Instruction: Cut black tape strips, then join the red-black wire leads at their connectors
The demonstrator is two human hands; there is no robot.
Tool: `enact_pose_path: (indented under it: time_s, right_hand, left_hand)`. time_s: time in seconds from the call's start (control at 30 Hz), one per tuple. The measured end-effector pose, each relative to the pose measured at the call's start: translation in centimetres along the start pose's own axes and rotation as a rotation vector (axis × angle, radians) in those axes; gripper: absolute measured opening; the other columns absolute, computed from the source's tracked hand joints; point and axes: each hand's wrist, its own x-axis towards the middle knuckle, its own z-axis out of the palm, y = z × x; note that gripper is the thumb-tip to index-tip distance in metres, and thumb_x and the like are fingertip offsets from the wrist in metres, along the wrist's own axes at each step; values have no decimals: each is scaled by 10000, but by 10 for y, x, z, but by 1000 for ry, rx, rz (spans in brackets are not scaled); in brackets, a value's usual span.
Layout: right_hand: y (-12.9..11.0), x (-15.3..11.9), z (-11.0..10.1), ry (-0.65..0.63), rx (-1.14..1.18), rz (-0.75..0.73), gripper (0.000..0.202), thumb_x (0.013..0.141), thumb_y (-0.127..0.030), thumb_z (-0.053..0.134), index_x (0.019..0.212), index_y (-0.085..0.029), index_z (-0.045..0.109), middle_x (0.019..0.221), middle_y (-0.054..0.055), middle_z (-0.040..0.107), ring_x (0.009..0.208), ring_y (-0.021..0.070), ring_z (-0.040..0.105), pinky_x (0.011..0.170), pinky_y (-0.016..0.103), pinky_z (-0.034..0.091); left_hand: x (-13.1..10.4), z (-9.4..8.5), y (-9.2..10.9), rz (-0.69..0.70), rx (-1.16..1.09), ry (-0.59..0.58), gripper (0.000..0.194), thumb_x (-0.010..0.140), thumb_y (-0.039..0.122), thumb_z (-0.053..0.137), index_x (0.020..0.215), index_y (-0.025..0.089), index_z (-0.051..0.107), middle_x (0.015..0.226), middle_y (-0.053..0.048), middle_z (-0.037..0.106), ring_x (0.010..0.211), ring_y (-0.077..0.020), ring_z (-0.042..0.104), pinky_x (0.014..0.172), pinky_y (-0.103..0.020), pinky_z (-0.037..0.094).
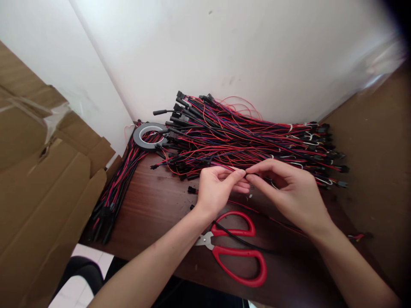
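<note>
My left hand [216, 186] pinches a thin red and dark wire bundle between thumb and fingers. Right beside it, my right hand [289, 188] pinches the same wires at a small dark spot, its thumb and forefinger almost touching the left thumb. Behind both hands lies a large pile of red, blue and black cables [224, 132] with black connectors. Below them, red-handled scissors [261, 269] rest on the brown table [144, 205], with a black cable [237, 238] lying across the handles. A single red cable [247, 207] runs under my right hand.
A roll of dark tape [138, 139] leans at the left end of the pile. Another cable bundle [120, 186] lies at the table's left side. Cardboard [48, 192] stands at the left, more cardboard [375, 141] at the right, and a white wall [208, 55] rises behind.
</note>
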Motion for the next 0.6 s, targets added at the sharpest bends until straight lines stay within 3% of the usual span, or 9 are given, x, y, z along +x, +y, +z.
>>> enact_pose_path:
  time_s: [0.2,0.43,0.6]
  right_hand:
    - [2,-2,3,15,39,45,105,870,-336,669,939,-257,665,857,22,665,776,188,626,716,331,510]
    - [9,-2,7,85,144,119,337,808,-396,730,1049,-233,561,1016,62,623,925,207,640,768,329,577]
    - [8,-3,10,8,274,169,335,844,-427,681,1058,-232,514,884,33,618,723,164,645,581,267,569]
  left_hand:
    - [-1,0,1,4,-23,-4,210,684,247,806,698,63,707,600,-63,703,519,-133,675,534,-220,593]
    - [-1,1,0,24,-25,9,268,655,299,835,699,67,709,612,-61,706,526,-137,677,552,-236,601]
    - [1,-2,1,64,7,40,314,651,348,842,725,73,710,615,-68,716,519,-150,683,573,-264,609]
